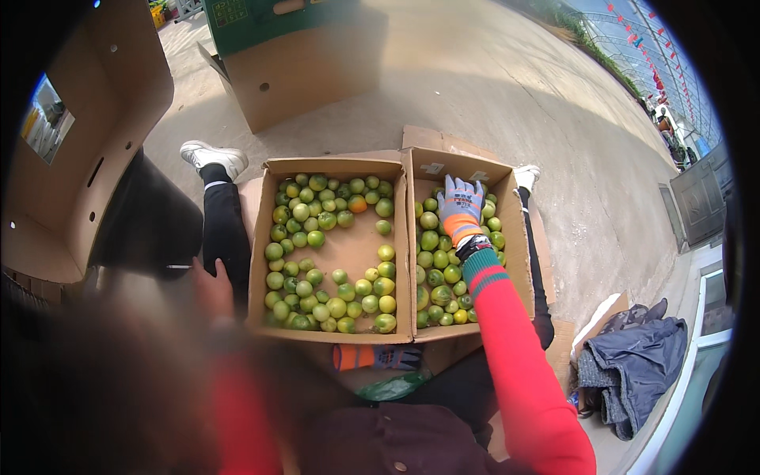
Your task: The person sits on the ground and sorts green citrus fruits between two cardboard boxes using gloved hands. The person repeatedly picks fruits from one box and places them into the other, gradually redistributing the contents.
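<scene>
Round tomatoes [438, 260], mostly green, one orange, lie in two boxes [350, 250], the gloved right hand [461, 207] down among the right-hand ones, its grip I can't tell, the left hand [212, 291] pinching a white stick [179, 267].

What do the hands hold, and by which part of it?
The left hand holds a thin white stick by one end; whether the gloved right hand holds anything cannot be told.

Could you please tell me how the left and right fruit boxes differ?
The left box shows a broad bare patch amid its fruit; the right box's visible fruit is packed closer. The gloved right hand is in the right box, not the left box. Both are open cardboard boxes of mostly green fruit.
</scene>
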Action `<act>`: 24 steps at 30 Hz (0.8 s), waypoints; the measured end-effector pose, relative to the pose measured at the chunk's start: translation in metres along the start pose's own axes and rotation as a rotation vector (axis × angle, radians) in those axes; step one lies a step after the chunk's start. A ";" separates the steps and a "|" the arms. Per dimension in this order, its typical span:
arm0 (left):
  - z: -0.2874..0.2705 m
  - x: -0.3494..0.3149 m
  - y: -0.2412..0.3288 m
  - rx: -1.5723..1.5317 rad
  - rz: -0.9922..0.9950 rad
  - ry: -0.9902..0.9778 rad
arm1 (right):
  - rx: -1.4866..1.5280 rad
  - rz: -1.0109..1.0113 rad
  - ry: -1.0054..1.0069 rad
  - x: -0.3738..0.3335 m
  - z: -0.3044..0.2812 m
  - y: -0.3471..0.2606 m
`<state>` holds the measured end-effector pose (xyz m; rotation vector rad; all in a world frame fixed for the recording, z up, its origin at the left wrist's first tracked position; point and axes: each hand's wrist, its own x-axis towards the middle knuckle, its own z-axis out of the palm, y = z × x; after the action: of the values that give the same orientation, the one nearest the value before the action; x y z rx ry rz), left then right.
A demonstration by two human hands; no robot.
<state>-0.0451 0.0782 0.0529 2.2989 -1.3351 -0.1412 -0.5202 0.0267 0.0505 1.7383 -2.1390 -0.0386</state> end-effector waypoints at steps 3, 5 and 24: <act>0.003 0.001 -0.006 -0.004 0.007 0.032 | 0.380 -0.037 0.430 0.010 -0.055 -0.023; 0.003 0.001 -0.010 -0.016 0.014 0.051 | 0.532 -0.207 0.466 0.006 -0.102 -0.061; 0.005 0.004 -0.015 -0.063 0.024 0.005 | 0.106 -0.359 0.063 -0.011 -0.067 -0.166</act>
<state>-0.0333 0.0793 0.0423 2.2290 -1.3356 -0.1671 -0.3425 0.0127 0.0669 2.1352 -1.7900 0.0342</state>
